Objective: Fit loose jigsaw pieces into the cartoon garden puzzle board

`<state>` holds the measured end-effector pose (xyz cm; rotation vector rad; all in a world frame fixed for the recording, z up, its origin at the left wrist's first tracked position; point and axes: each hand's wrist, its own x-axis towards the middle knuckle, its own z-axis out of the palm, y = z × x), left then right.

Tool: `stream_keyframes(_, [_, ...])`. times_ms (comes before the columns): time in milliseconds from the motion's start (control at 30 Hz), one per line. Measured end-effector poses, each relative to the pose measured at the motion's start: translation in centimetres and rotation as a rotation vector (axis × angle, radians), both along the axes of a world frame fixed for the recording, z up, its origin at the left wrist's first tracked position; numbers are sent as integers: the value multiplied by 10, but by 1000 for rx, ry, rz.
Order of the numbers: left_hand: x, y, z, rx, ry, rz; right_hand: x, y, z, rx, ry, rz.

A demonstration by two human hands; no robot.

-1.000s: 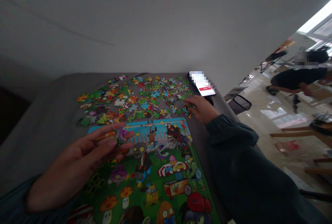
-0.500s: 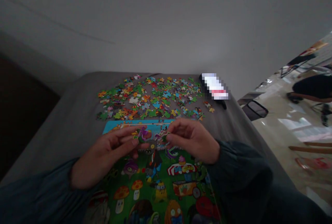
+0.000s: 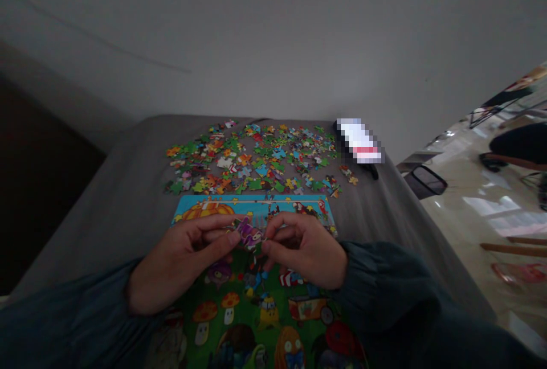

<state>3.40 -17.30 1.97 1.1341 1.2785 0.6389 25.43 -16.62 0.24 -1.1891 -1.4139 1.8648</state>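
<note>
Both hands meet over the top part of the colourful picture sheet (image 3: 265,312), which lies on the grey bench (image 3: 128,187). The left hand (image 3: 179,266) has its grip closed on a purple puzzle piece (image 3: 249,236), thumb and forefinger pinched on its left side. The right hand (image 3: 307,252) pinches the same spot from the right, fingers curled in. The light is dim and the fingertips cover much of it, so I cannot tell if this is one piece or two pressed together.

The hands and dark sleeves hide the middle of the sheet, and the frame cuts off its lower edge. Behind it, the loose pieces (image 3: 256,158) lie spread out, too small to read. At the far right corner a phone (image 3: 359,141) is blurred out. Another person (image 3: 517,144) is partly cut off at the right edge.
</note>
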Motion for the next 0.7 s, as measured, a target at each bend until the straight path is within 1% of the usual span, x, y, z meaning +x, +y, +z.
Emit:
stream_keyframes(133, [3,1,2,13,28,29,0,-3,-1,126,-74,6])
stream_keyframes(233, [3,1,0,28,40,-15,0,-5,0,216,-121,22])
stream_keyframes(300, [2,0,-2,39,65,-42,0,-6,0,256,-116,26])
stream_keyframes(400, [0,0,-5,36,71,-41,0,-5,2,313,-80,38])
stream_keyframes(467, [-1,0,-5,45,78,-57,0,-4,2,340,-81,37])
stream_keyframes(600, [0,-2,-2,113,127,-139,1,-5,1,340,-111,36])
stream_keyframes(700, [2,-5,0,125,157,-121,0,-8,-1,360,-140,47])
